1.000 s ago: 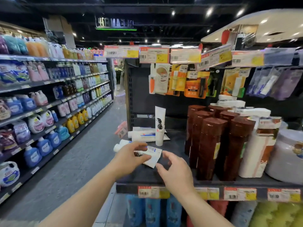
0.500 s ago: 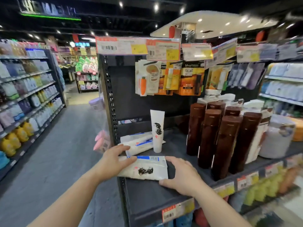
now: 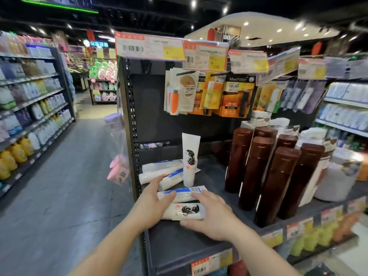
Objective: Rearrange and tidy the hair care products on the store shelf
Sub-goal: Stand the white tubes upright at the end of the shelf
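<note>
Two white hair-product tubes lie flat on the dark shelf [image 3: 179, 242], one with a black hair drawing [image 3: 186, 211] in front, one with a blue band [image 3: 185, 193] behind it. My left hand [image 3: 153, 204] rests on their left ends, fingers over the rear tube. My right hand [image 3: 211, 216] covers their right ends, thumb under the front tube. Another white tube [image 3: 189, 158] stands upright behind. Further tubes [image 3: 159, 172] lie in a loose pile at the shelf's back left.
Several tall brown bottles [image 3: 264, 172] stand to the right, with white jars [image 3: 338, 180] beyond. Carded items [image 3: 207, 94] hang from pegs above under price tags. A perforated upright post [image 3: 131, 124] bounds the shelf's left; an aisle with detergent shelves [image 3: 29, 108] lies left.
Both hands have gone from one tube held between them to two tubes lying side by side on the shelf. My view has swung left and closer to the shelf.
</note>
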